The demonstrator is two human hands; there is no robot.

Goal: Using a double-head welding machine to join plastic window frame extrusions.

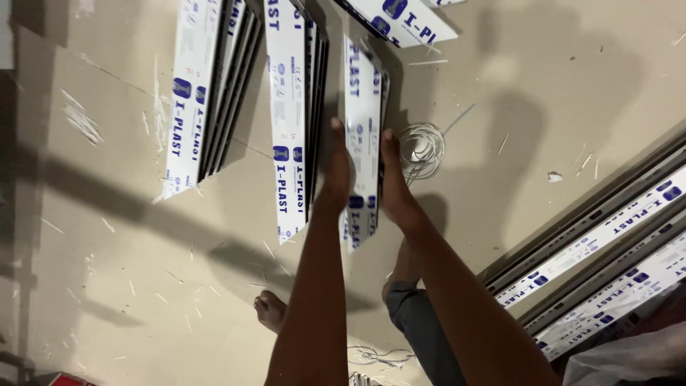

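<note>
Both arms are bare to above the elbow, no sleeves, watch or rings showing. Left hand (336,168) and right hand (395,179) are ungloved. Feet are bare; one leg wears grey-blue trousers (421,329), hem rolled.

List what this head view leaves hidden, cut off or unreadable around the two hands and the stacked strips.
- Left hand and right hand: palms press the sides of the middle bundle, so grip underneath is hidden.
- Left bundle and the bundle beside it: tops cut off by the upper edge.
- Wire coil: too thin to count its loops.
- Long strips at right: ends leave the frame.
</note>
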